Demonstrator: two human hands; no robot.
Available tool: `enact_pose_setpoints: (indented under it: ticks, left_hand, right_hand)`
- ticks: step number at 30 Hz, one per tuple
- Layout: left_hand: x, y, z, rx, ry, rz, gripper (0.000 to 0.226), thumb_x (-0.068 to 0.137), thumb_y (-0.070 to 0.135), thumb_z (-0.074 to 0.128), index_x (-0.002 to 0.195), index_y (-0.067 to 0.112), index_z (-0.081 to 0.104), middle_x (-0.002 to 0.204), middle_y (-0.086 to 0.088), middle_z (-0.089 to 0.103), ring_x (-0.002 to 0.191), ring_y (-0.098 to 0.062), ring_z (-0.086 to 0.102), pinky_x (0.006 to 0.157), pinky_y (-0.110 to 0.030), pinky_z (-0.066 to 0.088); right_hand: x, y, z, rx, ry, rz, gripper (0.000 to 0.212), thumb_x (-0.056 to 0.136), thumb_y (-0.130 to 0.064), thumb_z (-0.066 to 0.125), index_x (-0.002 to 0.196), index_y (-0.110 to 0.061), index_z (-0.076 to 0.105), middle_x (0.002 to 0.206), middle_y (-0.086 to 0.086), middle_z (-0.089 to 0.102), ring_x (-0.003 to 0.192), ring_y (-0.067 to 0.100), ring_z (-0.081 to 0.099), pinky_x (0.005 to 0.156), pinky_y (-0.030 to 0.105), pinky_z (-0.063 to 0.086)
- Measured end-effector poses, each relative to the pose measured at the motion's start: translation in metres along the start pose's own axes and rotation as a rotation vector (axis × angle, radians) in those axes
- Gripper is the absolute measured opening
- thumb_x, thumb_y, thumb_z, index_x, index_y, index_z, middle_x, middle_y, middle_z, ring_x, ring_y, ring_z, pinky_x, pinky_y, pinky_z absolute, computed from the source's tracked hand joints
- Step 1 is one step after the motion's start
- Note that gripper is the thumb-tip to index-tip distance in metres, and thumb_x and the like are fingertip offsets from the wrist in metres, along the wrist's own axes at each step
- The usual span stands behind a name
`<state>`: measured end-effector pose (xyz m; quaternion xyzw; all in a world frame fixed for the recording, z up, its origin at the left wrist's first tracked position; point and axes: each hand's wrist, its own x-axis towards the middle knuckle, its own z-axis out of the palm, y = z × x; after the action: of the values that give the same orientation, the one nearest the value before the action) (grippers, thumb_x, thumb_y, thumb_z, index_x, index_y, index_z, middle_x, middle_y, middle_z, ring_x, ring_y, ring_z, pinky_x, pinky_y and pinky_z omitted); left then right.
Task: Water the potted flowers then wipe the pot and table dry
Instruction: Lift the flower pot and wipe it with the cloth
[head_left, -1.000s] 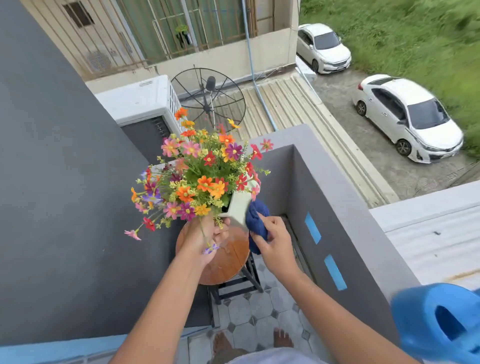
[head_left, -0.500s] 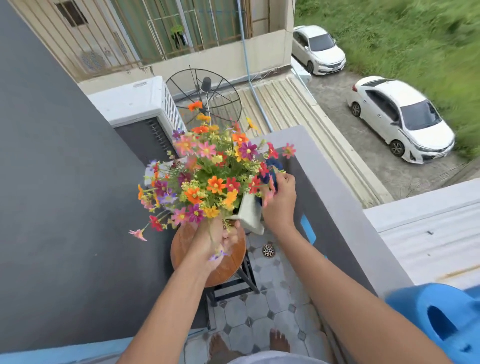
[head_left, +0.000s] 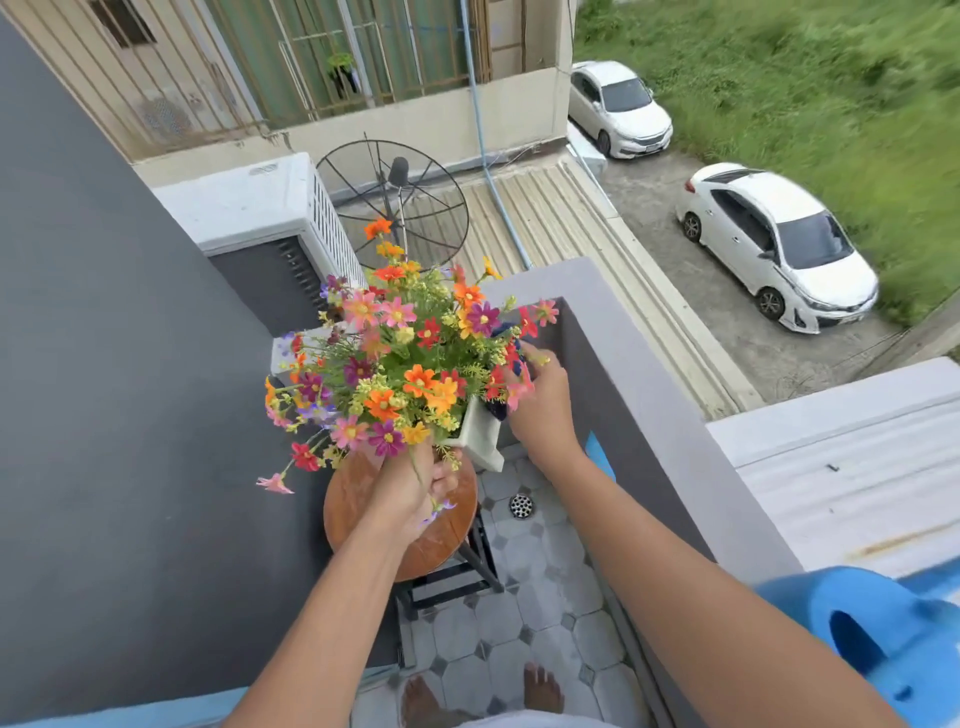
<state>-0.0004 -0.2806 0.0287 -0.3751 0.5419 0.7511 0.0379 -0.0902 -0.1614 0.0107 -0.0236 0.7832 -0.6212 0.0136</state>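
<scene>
A white square pot (head_left: 480, 434) full of mixed orange, pink and red flowers (head_left: 410, 358) is lifted and tilted above a small round wooden table (head_left: 447, 540). My left hand (head_left: 413, 486) grips the pot's near side from below, half hidden by stems. At the pot's far right side, my right hand (head_left: 543, 405) presses a dark blue cloth (head_left: 511, 364) against it. Blooms cover most of the cloth.
A blue watering can (head_left: 878, 634) sits on the grey balcony wall (head_left: 639, 395) at the lower right. A dark wall runs along the left. The tiled floor below has a drain (head_left: 521, 505), and my bare feet stand at the bottom edge.
The pot has risen off the table and tilted. My right hand with the cloth moved from the pot's near right corner up to its far right side among the flowers.
</scene>
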Motion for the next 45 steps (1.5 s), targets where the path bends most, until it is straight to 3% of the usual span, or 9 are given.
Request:
enact_pose_setpoints:
  ticks: [5, 13, 22, 26, 29, 33, 37, 42, 45]
  left_hand:
    - [0.016, 0.006, -0.003, -0.144, 0.009, 0.022, 0.026, 0.107, 0.013, 0.025, 0.112, 0.004, 0.049, 0.064, -0.011, 0.047, 0.03, -0.005, 0.032, 0.031, -0.016, 0.023]
    - [0.008, 0.0, -0.003, -0.043, 0.027, -0.037, 0.046, 0.105, 0.01, 0.025, 0.149, 0.0, 0.03, 0.072, -0.01, 0.051, 0.039, -0.007, 0.036, 0.035, -0.017, 0.025]
    - [-0.013, 0.008, 0.006, -0.132, -0.082, -0.036, 0.026, 0.106, 0.009, 0.024, 0.101, 0.009, 0.049, 0.073, -0.012, 0.049, 0.042, -0.009, 0.03, 0.039, -0.019, 0.021]
    - [-0.008, 0.009, 0.006, -0.125, -0.09, -0.028, 0.029, 0.106, 0.009, 0.023, 0.1, 0.002, 0.051, 0.068, -0.01, 0.048, 0.033, -0.005, 0.032, 0.033, -0.016, 0.022]
    - [-0.003, 0.01, 0.005, -0.105, -0.087, -0.029, 0.028, 0.106, 0.01, 0.024, 0.104, 0.002, 0.051, 0.068, -0.01, 0.049, 0.033, -0.005, 0.032, 0.033, -0.016, 0.023]
    - [0.007, 0.015, 0.01, -0.132, -0.05, -0.016, 0.027, 0.107, 0.013, 0.025, 0.099, 0.004, 0.049, 0.061, -0.009, 0.05, 0.032, -0.006, 0.033, 0.032, -0.017, 0.023]
    - [0.018, 0.025, 0.012, -0.144, -0.027, 0.007, 0.031, 0.107, 0.013, 0.024, 0.092, 0.006, 0.05, 0.057, -0.007, 0.05, 0.03, -0.006, 0.034, 0.031, -0.017, 0.023]
    - [0.022, 0.024, 0.005, 0.058, 0.03, -0.064, 0.023, 0.105, 0.018, 0.03, 0.099, 0.012, 0.051, 0.072, 0.0, 0.052, 0.054, -0.007, 0.049, 0.033, -0.014, 0.041]
    - [0.024, 0.017, 0.012, -0.065, -0.02, -0.036, 0.029, 0.106, 0.011, 0.023, 0.097, 0.006, 0.05, 0.065, -0.006, 0.044, 0.031, -0.004, 0.037, 0.029, -0.016, 0.023]
  right_hand:
    - [-0.056, 0.009, 0.01, 0.046, -0.079, -0.075, 0.027, 0.085, -0.003, 0.064, 0.111, -0.01, 0.07, 0.098, 0.012, 0.053, 0.09, 0.012, 0.054, 0.075, 0.011, 0.04]
    - [-0.058, 0.015, 0.007, 0.066, 0.023, -0.031, 0.023, 0.091, -0.003, 0.064, 0.086, -0.025, 0.061, 0.095, 0.005, 0.049, 0.081, 0.009, 0.05, 0.071, 0.017, 0.039]
    - [0.014, -0.001, -0.008, 0.005, 0.116, -0.031, 0.009, 0.095, -0.006, 0.056, 0.098, -0.001, 0.063, 0.096, 0.01, 0.046, 0.078, -0.009, 0.05, 0.069, 0.012, 0.04]
    - [0.007, 0.018, -0.005, 0.056, 0.106, 0.098, 0.011, 0.094, -0.014, 0.057, 0.1, -0.017, 0.065, 0.105, 0.003, 0.046, 0.088, 0.02, 0.056, 0.081, 0.043, 0.054]
    - [-0.01, 0.011, -0.001, 0.097, 0.105, 0.067, 0.02, 0.097, -0.009, 0.055, 0.114, -0.016, 0.065, 0.105, 0.002, 0.047, 0.086, 0.006, 0.053, 0.079, 0.023, 0.045]
    - [-0.037, -0.008, 0.004, 0.111, 0.074, -0.115, 0.036, 0.091, -0.001, 0.061, 0.085, -0.036, 0.056, 0.092, 0.0, 0.045, 0.083, 0.004, 0.049, 0.072, 0.017, 0.036]
    - [-0.062, 0.008, 0.007, 0.059, -0.02, -0.165, 0.041, 0.087, 0.007, 0.062, 0.121, -0.015, 0.066, 0.099, 0.0, 0.047, 0.096, 0.004, 0.051, 0.085, 0.01, 0.039]
    - [-0.063, 0.026, 0.006, 0.05, 0.007, -0.024, 0.024, 0.089, 0.002, 0.061, 0.108, -0.01, 0.066, 0.097, 0.003, 0.049, 0.092, -0.003, 0.05, 0.083, 0.024, 0.039]
    - [-0.059, 0.01, 0.007, 0.123, 0.042, -0.057, 0.016, 0.09, -0.001, 0.062, 0.1, -0.013, 0.066, 0.098, 0.008, 0.051, 0.098, 0.016, 0.053, 0.08, 0.021, 0.043]
